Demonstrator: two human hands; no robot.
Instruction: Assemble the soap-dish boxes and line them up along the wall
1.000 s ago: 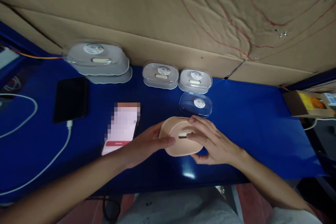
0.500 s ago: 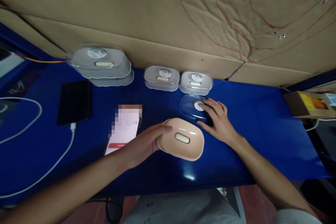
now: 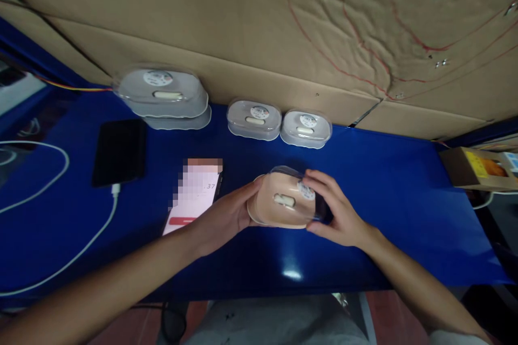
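My left hand (image 3: pixel 232 211) grips the left end of a peach oval dish (image 3: pixel 263 207), thumb on top at its rim. The dish has a pale pill-shaped piece in its middle and is held above the blue table. My right hand (image 3: pixel 342 213) is closed on the right end of a clear plastic lid (image 3: pixel 306 190) with a round white sticker. The lid lies over the dish, slightly shifted to the right. Whether its edge touches the rim all round, I cannot tell.
Two grey lidded dishes (image 3: pixel 254 128) (image 3: pixel 306 137) stand at the back by a cardboard wall. Left of them is a stack of larger lidded dishes (image 3: pixel 174 108). A lit phone (image 3: pixel 194 194), a black device (image 3: pixel 119 152) on a white cable, and a cardboard box (image 3: pixel 465 170) are also there.
My right hand has lifted the clear lid off the table and brought it left over the peach dish. My left hand keeps its hold, and the dish is tilted a little differently.
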